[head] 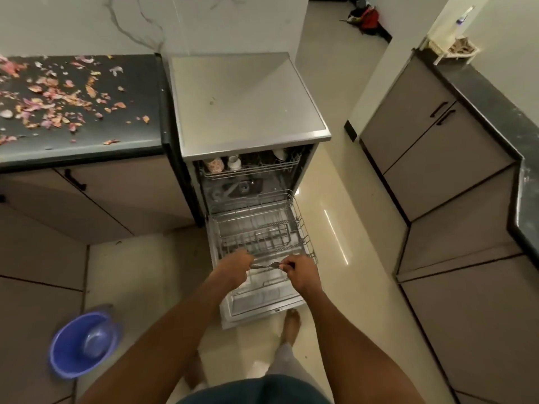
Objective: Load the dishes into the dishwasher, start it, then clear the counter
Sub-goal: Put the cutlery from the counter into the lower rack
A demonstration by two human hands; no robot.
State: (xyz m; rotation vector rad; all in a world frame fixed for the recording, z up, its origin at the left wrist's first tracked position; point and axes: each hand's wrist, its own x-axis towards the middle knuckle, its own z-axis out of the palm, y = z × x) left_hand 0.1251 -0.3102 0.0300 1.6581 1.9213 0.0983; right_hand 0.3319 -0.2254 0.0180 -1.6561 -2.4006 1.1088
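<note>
The right hand pinches one end of a fork above the front edge of the pulled-out lower rack. The left hand curls round the fork's other end, which its fingers hide. The dishwasher door hangs open beneath both forearms, partly covered. Cups sit dimly in the upper rack. Peel scraps litter the counter, cut off at left.

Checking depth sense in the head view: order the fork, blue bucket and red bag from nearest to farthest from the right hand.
1. Fork: pinched in the right hand, over the lower rack.
2. Blue bucket: on the floor, lower left.
3. Red bag: on the floor, far top.
</note>
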